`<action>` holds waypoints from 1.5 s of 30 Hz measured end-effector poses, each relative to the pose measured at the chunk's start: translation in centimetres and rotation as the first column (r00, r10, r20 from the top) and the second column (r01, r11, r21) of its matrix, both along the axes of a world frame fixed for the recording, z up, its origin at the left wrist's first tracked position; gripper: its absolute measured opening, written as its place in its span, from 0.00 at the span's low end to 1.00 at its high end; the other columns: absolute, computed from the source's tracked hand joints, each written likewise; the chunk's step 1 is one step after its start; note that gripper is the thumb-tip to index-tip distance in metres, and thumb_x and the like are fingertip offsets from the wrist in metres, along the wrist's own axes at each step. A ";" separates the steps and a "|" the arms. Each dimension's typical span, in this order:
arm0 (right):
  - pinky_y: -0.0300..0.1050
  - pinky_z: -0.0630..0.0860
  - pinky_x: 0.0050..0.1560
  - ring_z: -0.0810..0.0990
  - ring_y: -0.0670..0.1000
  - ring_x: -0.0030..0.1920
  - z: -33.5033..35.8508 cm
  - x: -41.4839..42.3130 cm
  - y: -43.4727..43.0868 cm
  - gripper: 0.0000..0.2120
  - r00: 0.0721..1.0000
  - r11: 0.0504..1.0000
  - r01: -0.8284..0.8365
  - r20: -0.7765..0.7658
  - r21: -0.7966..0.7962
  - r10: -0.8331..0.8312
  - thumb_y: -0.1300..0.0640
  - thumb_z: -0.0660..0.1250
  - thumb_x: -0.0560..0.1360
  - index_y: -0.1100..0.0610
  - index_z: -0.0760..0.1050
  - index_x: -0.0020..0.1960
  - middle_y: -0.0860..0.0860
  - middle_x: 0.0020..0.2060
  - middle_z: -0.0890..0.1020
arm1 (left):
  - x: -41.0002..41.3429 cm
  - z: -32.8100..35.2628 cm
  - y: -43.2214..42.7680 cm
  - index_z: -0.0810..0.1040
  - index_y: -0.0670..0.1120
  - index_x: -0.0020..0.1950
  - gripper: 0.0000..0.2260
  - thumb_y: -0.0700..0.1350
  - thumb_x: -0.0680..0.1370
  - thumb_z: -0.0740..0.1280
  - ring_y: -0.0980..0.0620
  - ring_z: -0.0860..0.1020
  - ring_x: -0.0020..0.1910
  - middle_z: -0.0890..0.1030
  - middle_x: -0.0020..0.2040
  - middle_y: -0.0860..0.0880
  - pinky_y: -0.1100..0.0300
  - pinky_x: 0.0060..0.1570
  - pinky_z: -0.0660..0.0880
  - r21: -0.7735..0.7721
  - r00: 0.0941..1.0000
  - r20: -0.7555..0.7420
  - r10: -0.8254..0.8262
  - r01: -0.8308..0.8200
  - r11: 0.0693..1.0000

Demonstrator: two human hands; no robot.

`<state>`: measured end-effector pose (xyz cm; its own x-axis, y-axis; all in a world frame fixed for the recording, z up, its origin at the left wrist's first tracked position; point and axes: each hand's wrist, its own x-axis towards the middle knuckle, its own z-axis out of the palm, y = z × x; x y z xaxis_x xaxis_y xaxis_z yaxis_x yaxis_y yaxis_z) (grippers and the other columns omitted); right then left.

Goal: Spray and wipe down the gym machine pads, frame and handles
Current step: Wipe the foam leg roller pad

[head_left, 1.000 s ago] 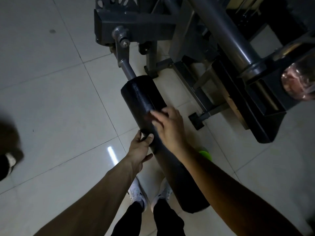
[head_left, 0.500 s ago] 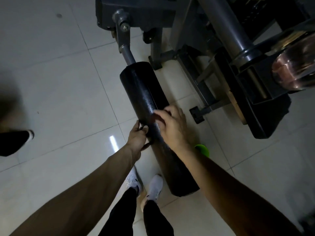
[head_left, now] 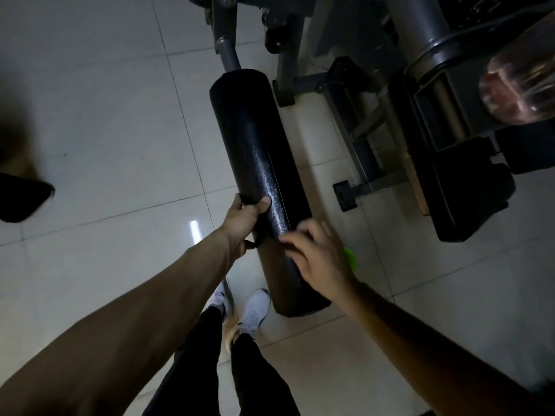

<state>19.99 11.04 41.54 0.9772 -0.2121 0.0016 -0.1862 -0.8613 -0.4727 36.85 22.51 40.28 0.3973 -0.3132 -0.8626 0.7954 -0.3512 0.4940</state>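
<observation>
A long black roller pad juts toward me from a grey metal arm of the gym machine. My left hand grips the pad's left side, thumb on top, with something dark showing under its fingers that I cannot identify. My right hand hovers over the pad's near half with its fingers loosely bent and blurred, the fingertips at or just above the surface. The grey machine frame and a black flat pad lie to the right.
A bright green object peeks out under my right hand, on the floor. A clear plastic bottle sits at the right edge on the machine. My white shoes stand by the pad's near end. A dark foot shows far left on the pale tiles.
My left hand has slid farther up the pad's left side. My right hand has drawn back toward the pad's near end. The view has tilted down.
</observation>
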 end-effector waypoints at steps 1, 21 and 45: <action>0.52 0.76 0.53 0.75 0.55 0.55 -0.2 2.5 -0.1 0.16 0.998 0.998 0.061 0.021 0.000 -0.061 0.56 0.72 0.76 0.50 0.80 0.64 0.52 0.55 0.75 | -0.1 0.1 0.0 0.76 0.55 0.62 0.15 0.53 0.78 0.74 0.47 0.79 0.59 0.83 0.60 0.51 0.48 0.47 0.75 0.006 1.000 -0.003 0.016 -0.016 1.000; 0.55 0.74 0.51 0.74 0.56 0.53 -0.6 -0.9 1.5 0.16 1.000 0.998 0.011 0.001 -0.062 -0.011 0.52 0.68 0.77 0.49 0.80 0.64 0.53 0.53 0.74 | -3.9 0.9 0.0 0.73 0.44 0.69 0.23 0.43 0.76 0.77 0.55 0.79 0.40 0.83 0.59 0.45 0.66 0.19 0.72 0.022 0.992 0.074 0.107 -0.108 0.994; 0.53 0.75 0.48 0.74 0.56 0.51 -0.5 -2.3 -0.2 0.15 0.990 0.984 -0.141 0.012 -0.107 0.143 0.52 0.68 0.77 0.50 0.81 0.62 0.54 0.52 0.75 | -4.3 0.1 -2.2 0.71 0.49 0.63 0.39 0.56 0.56 0.81 0.43 0.84 0.48 0.83 0.54 0.47 0.47 0.50 0.83 0.181 0.974 0.210 0.091 -0.130 0.975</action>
